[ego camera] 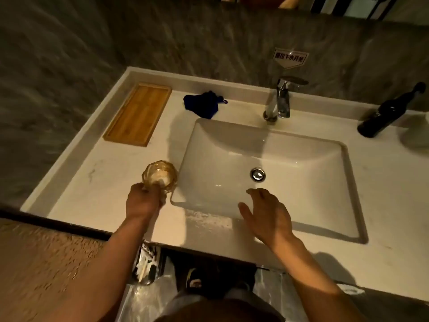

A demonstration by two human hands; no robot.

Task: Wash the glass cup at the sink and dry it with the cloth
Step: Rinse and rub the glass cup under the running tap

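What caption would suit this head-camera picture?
Left hand holds an amber glass cup beside the dry sink; right hand open over the basin, blue cloth waiting behind.

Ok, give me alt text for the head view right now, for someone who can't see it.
The left hand holds a glass cup on the counter beside the white sink, while the open right hand hovers over the basin. A dark blue cloth lies behind the sink, left of the faucet.
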